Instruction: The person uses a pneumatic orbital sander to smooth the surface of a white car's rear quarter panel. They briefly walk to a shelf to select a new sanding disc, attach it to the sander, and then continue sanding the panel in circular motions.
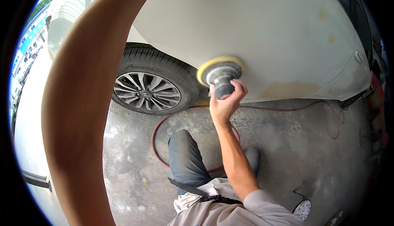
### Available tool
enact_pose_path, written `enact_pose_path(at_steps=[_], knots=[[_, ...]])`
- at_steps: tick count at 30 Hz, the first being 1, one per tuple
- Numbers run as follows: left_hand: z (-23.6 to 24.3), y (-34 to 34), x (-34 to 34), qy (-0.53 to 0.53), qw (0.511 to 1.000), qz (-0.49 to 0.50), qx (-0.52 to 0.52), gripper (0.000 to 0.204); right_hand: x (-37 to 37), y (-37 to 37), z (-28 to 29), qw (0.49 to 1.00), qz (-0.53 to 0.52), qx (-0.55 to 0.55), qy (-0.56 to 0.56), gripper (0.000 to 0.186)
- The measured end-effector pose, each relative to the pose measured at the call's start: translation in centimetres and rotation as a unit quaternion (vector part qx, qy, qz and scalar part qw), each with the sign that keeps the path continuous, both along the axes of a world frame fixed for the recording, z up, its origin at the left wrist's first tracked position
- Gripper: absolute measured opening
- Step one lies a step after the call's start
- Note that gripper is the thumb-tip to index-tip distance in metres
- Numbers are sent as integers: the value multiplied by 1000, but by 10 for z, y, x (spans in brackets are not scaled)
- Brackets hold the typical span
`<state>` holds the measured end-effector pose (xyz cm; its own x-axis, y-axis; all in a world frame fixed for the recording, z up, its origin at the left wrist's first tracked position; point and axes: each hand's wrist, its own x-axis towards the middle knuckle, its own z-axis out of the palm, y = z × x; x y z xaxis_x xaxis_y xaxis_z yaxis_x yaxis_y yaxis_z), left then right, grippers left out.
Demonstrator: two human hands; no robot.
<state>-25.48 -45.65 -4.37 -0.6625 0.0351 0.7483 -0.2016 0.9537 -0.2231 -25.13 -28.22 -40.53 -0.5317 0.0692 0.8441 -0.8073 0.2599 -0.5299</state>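
A round pneumatic sander (222,75) with a yellow-edged pad lies against the lower part of a pale car door panel (254,29). My right hand (228,102) is closed round its dark grip, with the arm stretched up from below. My left arm (78,115) rises large and close along the left side and runs out at the top edge. The left hand itself is outside the picture. A tan patch (287,89) marks the panel to the right of the sander.
Left of the sander stands a car wheel (147,94) with a silver rim. A red hose (154,142) loops over the concrete floor (283,144) around my knees. Another white vehicle (33,144) borders the far left. A round patterned object (303,208) lies at lower right.
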Motion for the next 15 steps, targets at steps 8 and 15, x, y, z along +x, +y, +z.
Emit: enact_pose_path(at_steps=[8, 15], knots=[[5, 6, -1, -36, 998, 3, 42, 74, 0, 10, -3, 999, -16, 25, -38, 67], [0, 5, 10, 7, 1000, -14, 19, 77, 24, -27, 49, 998, 40, 12, -55, 66]])
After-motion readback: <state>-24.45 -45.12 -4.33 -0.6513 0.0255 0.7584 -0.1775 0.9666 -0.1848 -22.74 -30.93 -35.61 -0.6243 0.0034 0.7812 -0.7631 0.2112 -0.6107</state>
